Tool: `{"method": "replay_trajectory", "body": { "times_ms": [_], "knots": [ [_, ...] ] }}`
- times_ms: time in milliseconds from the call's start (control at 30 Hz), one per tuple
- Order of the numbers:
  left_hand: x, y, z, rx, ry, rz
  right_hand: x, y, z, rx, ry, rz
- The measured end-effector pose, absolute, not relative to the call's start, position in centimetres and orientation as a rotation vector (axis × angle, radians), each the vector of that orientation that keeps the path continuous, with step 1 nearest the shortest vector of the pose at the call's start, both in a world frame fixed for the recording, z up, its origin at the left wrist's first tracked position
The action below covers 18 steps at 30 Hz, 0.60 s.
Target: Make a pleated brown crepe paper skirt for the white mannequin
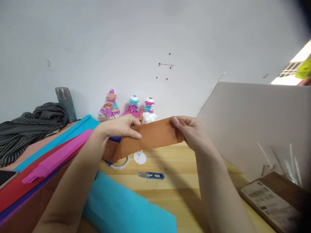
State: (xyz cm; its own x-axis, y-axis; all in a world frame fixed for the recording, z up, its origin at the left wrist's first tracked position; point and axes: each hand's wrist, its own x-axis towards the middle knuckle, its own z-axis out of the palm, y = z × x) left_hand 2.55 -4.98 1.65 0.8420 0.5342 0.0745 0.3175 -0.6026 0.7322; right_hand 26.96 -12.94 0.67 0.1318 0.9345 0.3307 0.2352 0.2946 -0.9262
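Head view: suspended crosswise in front of the white stand [140, 158], orange-brown strip [155, 133], long axis rising rightward; pinched by left hand [122, 126] slightly left of the stand, by right hand [190, 131] farther right.

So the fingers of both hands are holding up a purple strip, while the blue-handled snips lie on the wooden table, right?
Not quite: the strip is orange-brown, not purple, as the head view shows. The rest stands: the left fingers and right fingers hold it up, and the blue-handled snips lie on the wooden table.
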Motion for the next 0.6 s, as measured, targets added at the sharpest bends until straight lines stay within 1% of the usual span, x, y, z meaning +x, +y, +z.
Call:
{"method": "replay_trajectory", "body": {
  "times_ms": [133, 200, 267, 433, 600],
  "knots": [
    [1.6, -5.0, 2.1, 2.213, 0.646, 0.337, 28.0, -13.5, 1.0, -1.162, -1.373, 0.979],
    [1.6, -5.0, 2.1, 2.196, 0.662, 0.315, 28.5, -13.7, 1.2, -1.160, -1.337, 1.031],
    [1.8, -4.8, 1.8, 2.167, 0.651, 0.295, 28.8, -13.6, 1.4, -1.157, -1.287, 1.008],
    [2.4, -3.8, 0.8, 2.178, 0.564, 0.297, 29.4, -12.9, 1.5, -1.112, -1.176, 0.823],
    [3.2, -4.1, 0.7, 2.239, 0.587, 0.451, 29.9, -12.9, 1.5, -1.131, -1.143, 0.856]
  ]
}}
